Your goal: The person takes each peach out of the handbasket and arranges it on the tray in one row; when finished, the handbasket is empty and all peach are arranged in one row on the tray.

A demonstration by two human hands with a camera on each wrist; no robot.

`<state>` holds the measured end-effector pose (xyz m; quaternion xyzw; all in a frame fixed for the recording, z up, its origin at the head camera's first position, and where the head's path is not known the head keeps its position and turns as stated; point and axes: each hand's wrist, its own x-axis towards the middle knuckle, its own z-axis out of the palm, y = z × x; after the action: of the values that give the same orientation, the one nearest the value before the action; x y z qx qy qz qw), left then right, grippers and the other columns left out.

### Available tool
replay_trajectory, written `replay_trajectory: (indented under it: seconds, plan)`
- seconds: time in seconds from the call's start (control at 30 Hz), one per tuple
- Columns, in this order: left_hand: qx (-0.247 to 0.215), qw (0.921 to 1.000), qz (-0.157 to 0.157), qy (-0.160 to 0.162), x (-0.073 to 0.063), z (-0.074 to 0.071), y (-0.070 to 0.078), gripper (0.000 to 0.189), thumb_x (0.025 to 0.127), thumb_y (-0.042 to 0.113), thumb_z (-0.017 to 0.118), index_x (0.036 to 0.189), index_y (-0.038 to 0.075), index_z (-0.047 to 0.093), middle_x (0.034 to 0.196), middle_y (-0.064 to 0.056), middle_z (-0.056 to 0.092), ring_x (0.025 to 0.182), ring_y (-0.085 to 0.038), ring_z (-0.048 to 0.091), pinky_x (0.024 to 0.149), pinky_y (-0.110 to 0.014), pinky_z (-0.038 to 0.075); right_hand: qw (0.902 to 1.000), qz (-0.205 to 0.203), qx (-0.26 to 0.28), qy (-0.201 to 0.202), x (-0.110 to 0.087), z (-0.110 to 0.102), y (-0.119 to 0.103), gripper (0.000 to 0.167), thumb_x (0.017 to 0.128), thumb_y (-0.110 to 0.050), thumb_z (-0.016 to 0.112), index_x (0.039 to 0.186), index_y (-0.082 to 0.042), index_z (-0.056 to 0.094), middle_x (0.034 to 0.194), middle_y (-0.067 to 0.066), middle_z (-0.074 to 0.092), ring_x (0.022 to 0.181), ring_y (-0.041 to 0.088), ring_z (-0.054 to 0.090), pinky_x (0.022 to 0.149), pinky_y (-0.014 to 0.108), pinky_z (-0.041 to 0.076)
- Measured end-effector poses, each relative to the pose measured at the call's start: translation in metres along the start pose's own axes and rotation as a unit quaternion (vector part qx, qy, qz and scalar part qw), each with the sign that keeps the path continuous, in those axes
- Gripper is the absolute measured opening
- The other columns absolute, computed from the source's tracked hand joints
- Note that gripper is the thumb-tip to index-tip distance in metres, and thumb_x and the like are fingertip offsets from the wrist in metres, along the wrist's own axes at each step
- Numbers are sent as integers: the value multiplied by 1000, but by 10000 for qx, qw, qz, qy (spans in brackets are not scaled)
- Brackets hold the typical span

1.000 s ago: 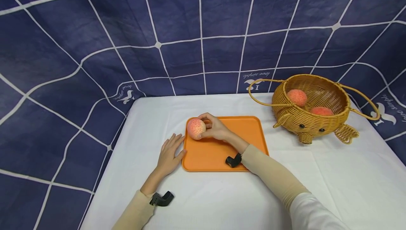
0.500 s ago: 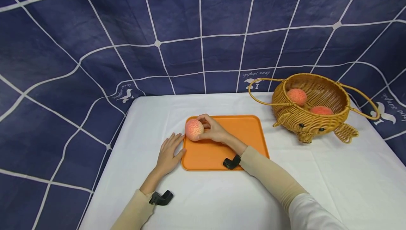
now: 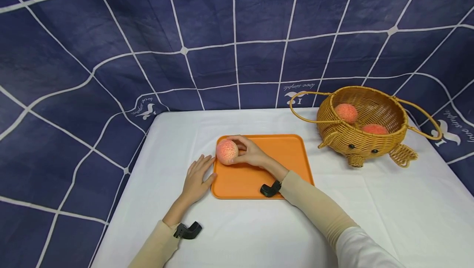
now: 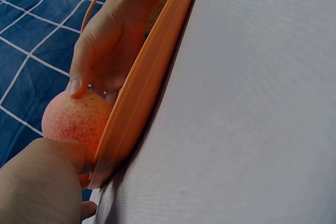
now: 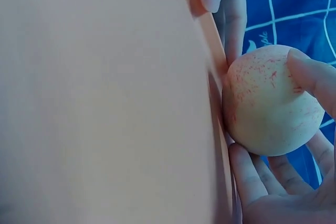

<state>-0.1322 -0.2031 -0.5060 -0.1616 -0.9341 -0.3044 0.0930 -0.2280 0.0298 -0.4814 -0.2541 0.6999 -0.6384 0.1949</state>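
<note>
A pink and cream peach [image 3: 226, 151] sits at the far left corner of the orange tray [image 3: 259, 179]. My right hand [image 3: 251, 153] grips it from the right, thumb on the near side and fingers round the far side. In the right wrist view the peach [image 5: 273, 100] appears close to the tray surface, held between thumb and fingers. My left hand [image 3: 196, 181] lies flat on the white cloth with fingers extended, beside the tray's left edge. The left wrist view shows my left hand [image 4: 42, 182] by the tray edge, with the peach [image 4: 76, 119] partly behind it.
At the back right stands a wicker basket [image 3: 361, 136] shaped like an animal, with loop handles. Two peaches lie in it, one at the left [image 3: 346, 113] and one nearer the front [image 3: 375, 129]. A dark blue gridded curtain [image 3: 259, 66] hangs behind the white-covered table [image 3: 259, 231].
My right hand has brought the peach slightly left and down at the tray's left side, then held it almost still. The left hand has stayed in place.
</note>
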Motion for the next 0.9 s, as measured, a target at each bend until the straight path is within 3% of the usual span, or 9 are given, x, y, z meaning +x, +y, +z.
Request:
replay_trajectory:
  seconds: [0.6, 0.9]
  plan:
    - [-9, 10000, 38, 66, 0, 1, 1, 53, 91, 25, 62, 140, 6, 53, 147, -17, 49, 142, -40, 34, 116, -59, 21, 9972, -31, -745, 34, -3, 4, -5, 75, 75, -1, 82, 138, -6, 42, 136, 18, 50, 120, 31, 58, 95, 32, 55]
    - [33, 10000, 44, 71, 0, 0, 0, 53, 91, 26, 62, 140, 7, 53, 146, -17, 49, 142, -40, 34, 116, -59, 21, 9957, 67, -906, -171, -3, 3, -7, 86, 74, 0, 82, 146, 1, 34, 139, 26, 45, 123, 39, 54, 100, 42, 52]
